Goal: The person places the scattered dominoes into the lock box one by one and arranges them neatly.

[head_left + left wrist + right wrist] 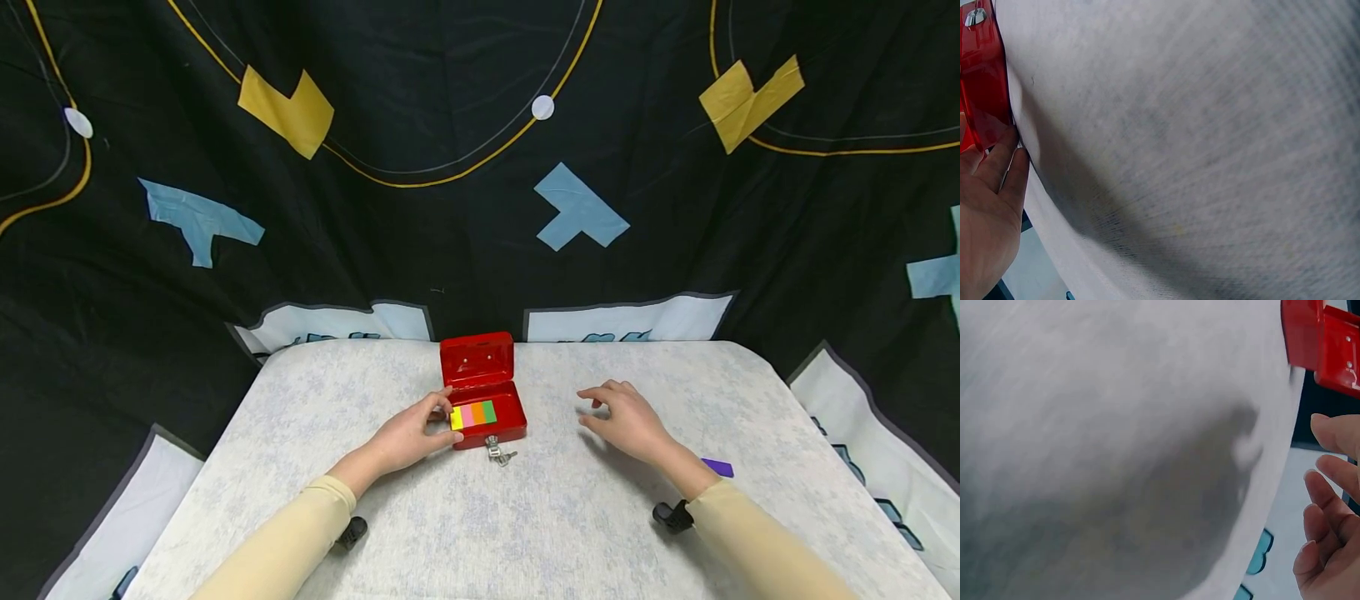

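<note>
A small red cash box (491, 425) stands on the table, its lid (477, 360) raised at the back. Inside lies a strip of sticky page markers (477, 413) in yellow, pink, orange and green. Keys (504, 457) hang from the lock at the box's front. My left hand (411, 431) holds the box at its left side, thumb by the front corner and fingers along the side. To the right of the box, my right hand (624, 419) hovers over the table with fingers loosely bent, holding nothing. The right wrist view shows this hand (1338, 519) apart from the box.
A purple object (718, 467) lies beside my right forearm, partly hidden by it. The pale patterned cloth (555, 517) covers the table. Behind the table hangs a dark curtain (420, 242) with yellow and blue tape on it. A black wrist device (672, 517) sits under each sleeve.
</note>
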Demonstrator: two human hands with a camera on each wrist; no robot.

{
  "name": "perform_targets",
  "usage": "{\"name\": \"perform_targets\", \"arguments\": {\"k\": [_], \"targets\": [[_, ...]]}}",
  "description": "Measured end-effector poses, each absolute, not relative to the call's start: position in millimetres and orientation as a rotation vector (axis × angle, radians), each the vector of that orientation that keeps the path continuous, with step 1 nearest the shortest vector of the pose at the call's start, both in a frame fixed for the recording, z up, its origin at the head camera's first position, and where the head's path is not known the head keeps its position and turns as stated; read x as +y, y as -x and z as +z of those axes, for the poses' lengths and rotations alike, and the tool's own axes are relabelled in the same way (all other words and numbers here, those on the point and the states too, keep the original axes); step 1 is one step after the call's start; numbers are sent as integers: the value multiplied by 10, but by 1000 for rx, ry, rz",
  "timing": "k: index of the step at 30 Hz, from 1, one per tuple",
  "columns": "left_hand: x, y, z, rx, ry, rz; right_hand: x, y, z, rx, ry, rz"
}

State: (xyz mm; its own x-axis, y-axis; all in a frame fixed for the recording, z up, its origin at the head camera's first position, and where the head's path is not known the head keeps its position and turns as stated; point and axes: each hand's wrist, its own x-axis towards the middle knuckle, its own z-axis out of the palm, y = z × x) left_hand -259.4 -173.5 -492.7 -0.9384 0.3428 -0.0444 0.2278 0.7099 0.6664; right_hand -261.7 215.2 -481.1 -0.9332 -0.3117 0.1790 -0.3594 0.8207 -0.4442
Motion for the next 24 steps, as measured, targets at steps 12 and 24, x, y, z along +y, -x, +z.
{"name": "perform_targets", "arguments": {"k": [12,24], "targets": [[-1741,2592,-4932,2754,-467,1040,2453,2493,-4857,-2917,-433,730],[-1732,2589,-4921,2760,-466,1038,2724,2419,-4887,-2924,-374,728]]}}
